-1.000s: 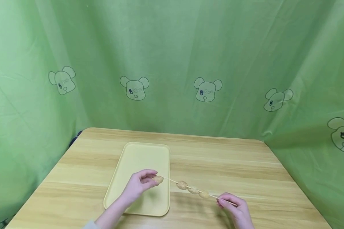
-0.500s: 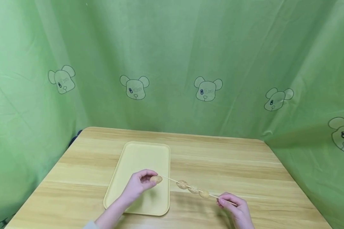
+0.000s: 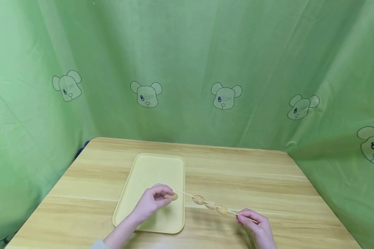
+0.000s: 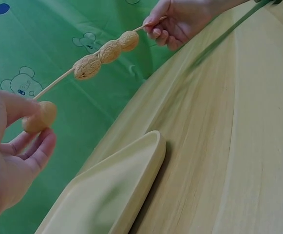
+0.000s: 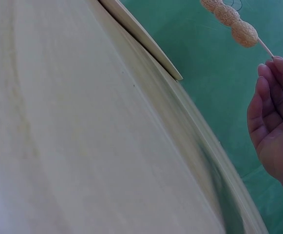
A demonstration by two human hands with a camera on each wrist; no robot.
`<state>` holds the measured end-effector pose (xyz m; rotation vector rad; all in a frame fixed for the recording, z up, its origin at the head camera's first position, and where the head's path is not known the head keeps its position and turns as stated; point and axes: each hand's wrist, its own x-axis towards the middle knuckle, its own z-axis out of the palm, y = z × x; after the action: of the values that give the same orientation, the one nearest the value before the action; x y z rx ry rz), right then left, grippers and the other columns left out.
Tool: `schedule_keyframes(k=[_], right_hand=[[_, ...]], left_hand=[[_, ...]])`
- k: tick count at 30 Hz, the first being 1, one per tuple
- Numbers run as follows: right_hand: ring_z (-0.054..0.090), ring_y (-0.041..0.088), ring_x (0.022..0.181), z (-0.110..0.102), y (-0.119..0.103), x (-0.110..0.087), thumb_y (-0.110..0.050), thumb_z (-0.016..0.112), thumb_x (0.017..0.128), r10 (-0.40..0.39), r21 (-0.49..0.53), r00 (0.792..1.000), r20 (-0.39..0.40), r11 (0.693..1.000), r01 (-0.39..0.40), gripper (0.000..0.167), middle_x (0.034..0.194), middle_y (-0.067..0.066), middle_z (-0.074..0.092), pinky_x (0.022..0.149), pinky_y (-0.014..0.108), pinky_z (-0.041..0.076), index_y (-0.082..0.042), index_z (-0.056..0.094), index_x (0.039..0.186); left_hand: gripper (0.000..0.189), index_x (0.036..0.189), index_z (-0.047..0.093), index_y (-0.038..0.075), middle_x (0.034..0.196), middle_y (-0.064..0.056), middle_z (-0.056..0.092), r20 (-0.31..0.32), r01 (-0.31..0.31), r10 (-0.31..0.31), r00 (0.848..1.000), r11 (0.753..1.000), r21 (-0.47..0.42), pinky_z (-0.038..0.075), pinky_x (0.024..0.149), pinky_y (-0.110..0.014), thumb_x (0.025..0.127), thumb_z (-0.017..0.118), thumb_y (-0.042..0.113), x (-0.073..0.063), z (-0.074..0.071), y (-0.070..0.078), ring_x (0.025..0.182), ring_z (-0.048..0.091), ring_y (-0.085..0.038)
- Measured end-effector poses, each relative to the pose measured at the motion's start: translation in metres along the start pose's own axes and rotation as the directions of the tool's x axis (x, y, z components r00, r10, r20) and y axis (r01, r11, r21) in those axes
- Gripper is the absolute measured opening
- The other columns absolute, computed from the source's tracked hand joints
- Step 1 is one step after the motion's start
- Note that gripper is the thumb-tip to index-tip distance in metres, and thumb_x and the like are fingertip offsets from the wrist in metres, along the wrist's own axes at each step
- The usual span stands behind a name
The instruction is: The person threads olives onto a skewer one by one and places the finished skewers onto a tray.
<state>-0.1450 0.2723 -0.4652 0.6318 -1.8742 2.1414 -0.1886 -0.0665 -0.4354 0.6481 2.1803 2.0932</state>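
My right hand (image 3: 258, 226) pinches the bare end of a thin wooden skewer (image 3: 186, 193) between thumb and fingers. Threaded along its middle are three tan, wrinkled oval balls (image 4: 110, 51), set close together. The skewer slants up to the left, held above the table, and its far end is bare. Over the tray, my left hand (image 3: 154, 200) holds a single tan ball (image 4: 40, 117) between thumb and fingertips. In the head view the skewer's tip stands just right of that ball; in the left wrist view it overlaps the thumb by the ball's top.
A pale yellow rectangular tray (image 3: 156, 166) lies on the wooden table (image 3: 237, 173), left of centre. Green curtains (image 3: 187, 52) printed with bear heads hang close around the table's back and sides.
My left fingers have turned the single ball, and it sits lower beside the skewer's tip than before. My right hand and the skewer have hardly moved.
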Motion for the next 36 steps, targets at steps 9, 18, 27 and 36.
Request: schedule_keyframes(k=[9, 18, 27, 36], right_hand=[[0.060, 0.009, 0.073, 0.0000, -0.0001, 0.0000, 0.024, 0.042, 0.081, -0.009, 0.005, 1.000, 0.008, 1.000, 0.009, 0.030, 0.079, 0.002, 0.065, 0.064, 0.021, 0.052, 0.006, 0.066, 0.085], [0.061, 0.010, 0.074, -0.0005, 0.0003, 0.0003, 0.025, 0.041, 0.082, -0.024, 0.034, 0.999, 0.040, 0.999, 0.023, 0.035, 0.082, 0.002, 0.065, 0.065, 0.022, 0.052, 0.003, 0.068, 0.086], [0.060, 0.011, 0.073, -0.0030, 0.0018, -0.0013, 0.027, 0.040, 0.079, -0.062, 0.035, 0.996, 0.058, 0.998, 0.060, 0.034, 0.081, 0.004, 0.065, 0.065, 0.021, 0.052, 0.007, 0.066, 0.086], [0.060, 0.011, 0.073, -0.0046, 0.0023, -0.0035, 0.028, 0.040, 0.078, -0.083, 0.018, 0.995, 0.056, 0.996, 0.082, 0.037, 0.081, 0.005, 0.065, 0.065, 0.020, 0.052, 0.005, 0.067, 0.086]], left_hand=[[0.026, 0.102, 0.061, -0.010, 0.100, -0.015, 0.061, -0.009, -0.026, 0.026, 1.000, 0.999, 0.022, 0.051, 0.079, -0.022, 0.081, 0.067, 0.004, -0.0001, 0.0008, 0.0012, 0.087, 0.059, -0.013], [0.029, 0.103, 0.056, -0.014, 0.097, -0.016, 0.060, -0.033, 0.081, -0.081, 0.996, 0.997, -0.013, 0.052, 0.077, -0.020, 0.079, 0.067, -0.001, -0.0013, -0.0003, 0.0050, 0.084, 0.060, -0.012], [0.029, 0.103, 0.055, -0.014, 0.097, -0.015, 0.060, -0.034, 0.043, -0.044, 0.998, 0.999, -0.031, 0.052, 0.077, -0.020, 0.079, 0.066, -0.002, -0.0021, -0.0025, 0.0046, 0.084, 0.060, -0.013], [0.030, 0.104, 0.052, -0.016, 0.097, -0.017, 0.059, -0.009, 0.030, -0.031, 0.999, 0.997, -0.075, 0.051, 0.077, -0.019, 0.078, 0.064, -0.007, -0.0025, -0.0041, 0.0046, 0.084, 0.059, -0.011]])
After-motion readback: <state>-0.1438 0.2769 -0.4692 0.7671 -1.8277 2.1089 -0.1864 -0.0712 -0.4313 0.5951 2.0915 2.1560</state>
